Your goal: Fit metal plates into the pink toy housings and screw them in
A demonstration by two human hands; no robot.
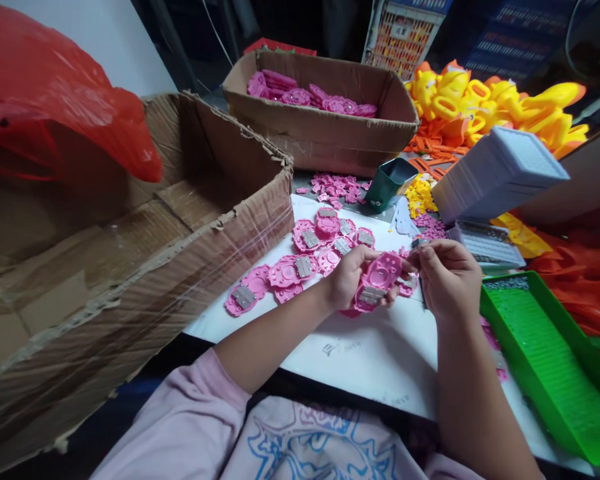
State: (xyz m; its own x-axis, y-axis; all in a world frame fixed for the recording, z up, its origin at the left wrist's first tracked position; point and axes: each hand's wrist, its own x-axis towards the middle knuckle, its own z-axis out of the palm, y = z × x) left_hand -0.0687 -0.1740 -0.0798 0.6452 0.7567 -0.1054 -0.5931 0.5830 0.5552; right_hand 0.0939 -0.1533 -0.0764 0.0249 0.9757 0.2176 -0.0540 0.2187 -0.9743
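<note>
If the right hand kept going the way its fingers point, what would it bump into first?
Probably the pink piece in the left hand, or that hand itself. The right hand's fingers point that way, but one picture can't show the depth surely.

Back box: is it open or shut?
The back box is open: nothing covers its top, and pink parts show inside.

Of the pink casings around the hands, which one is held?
The pink casing gripped in the left hand; the surrounding casings lie on the white tabletop.
</note>
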